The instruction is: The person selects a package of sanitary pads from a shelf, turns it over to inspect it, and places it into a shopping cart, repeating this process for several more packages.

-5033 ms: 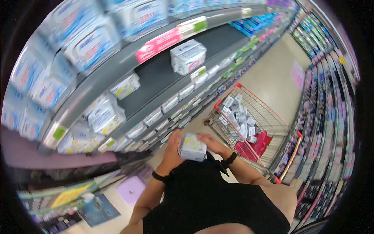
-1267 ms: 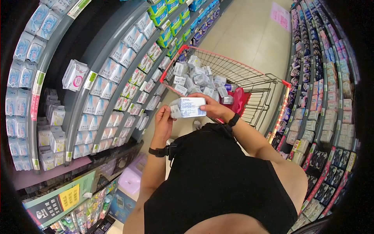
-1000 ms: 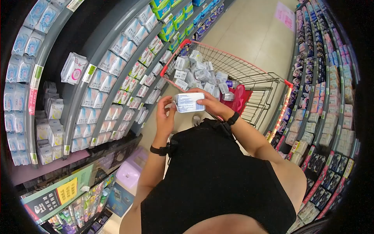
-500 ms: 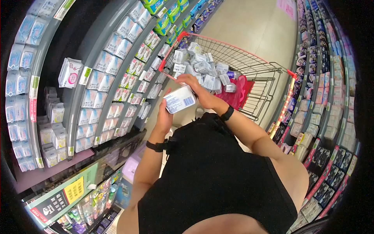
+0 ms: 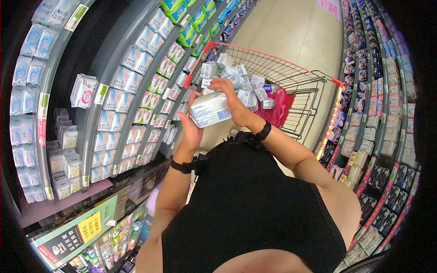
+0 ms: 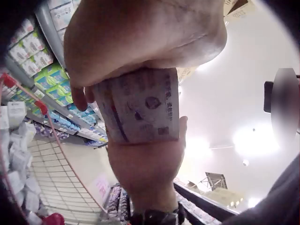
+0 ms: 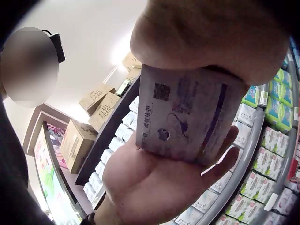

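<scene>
Both hands hold one white sanitary pad pack (image 5: pixel 210 109) up in front of the chest. Its face with blue print and a barcode is turned to the head view. My left hand (image 5: pixel 192 129) supports the left end, thumb sticking up beside it and the other fingers mostly hidden behind. From the right, my right hand (image 5: pixel 233 105) holds the opposite end, with fingers bent over the far edge. Seen from the left wrist, another printed side of the pack (image 6: pixel 140 108) is squeezed between the two palms. The right wrist view shows a printed side with a square code.
A red-rimmed shopping cart (image 5: pixel 291 91) stands just beyond the hands, with a heap of similar white packs (image 5: pixel 239 79) and a red item (image 5: pixel 277 107) in it. Stocked shelves (image 5: pixel 120 107) run along the left, and more shelves (image 5: pixel 378 113) line the right of the aisle.
The pack has been turned over from its yellow-marked face to the barcode face. Both hands have shifted their hold toward its ends. The cart now appears closer and higher in view.
</scene>
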Available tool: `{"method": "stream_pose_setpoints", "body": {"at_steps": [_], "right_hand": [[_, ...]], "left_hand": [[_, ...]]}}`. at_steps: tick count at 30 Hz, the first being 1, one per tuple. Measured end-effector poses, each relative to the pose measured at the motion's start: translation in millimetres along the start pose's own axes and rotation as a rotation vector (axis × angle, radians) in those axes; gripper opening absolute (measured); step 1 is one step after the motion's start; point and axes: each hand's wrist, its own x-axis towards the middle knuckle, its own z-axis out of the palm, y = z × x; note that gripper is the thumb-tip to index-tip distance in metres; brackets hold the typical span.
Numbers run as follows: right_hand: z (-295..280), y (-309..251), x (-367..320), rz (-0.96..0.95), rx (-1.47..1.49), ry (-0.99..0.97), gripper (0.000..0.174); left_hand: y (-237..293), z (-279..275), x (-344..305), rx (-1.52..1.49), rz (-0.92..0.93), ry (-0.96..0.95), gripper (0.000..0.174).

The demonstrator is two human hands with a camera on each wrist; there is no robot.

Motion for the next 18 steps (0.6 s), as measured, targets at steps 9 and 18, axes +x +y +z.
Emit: {"method": "stream_pose_setpoints", "body": {"at_steps": [9, 18], "right_hand": [[9, 5, -1, 0.034, 0.079, 0.000, 0.077], [18, 1, -7, 0.211, 0.182, -0.129, 0.067]], "left_hand": [[6, 5, -1, 0.028, -0.058, 0.046, 0.074], [7, -18, -12, 0.211, -0.034, 0.004, 0.084]]}}
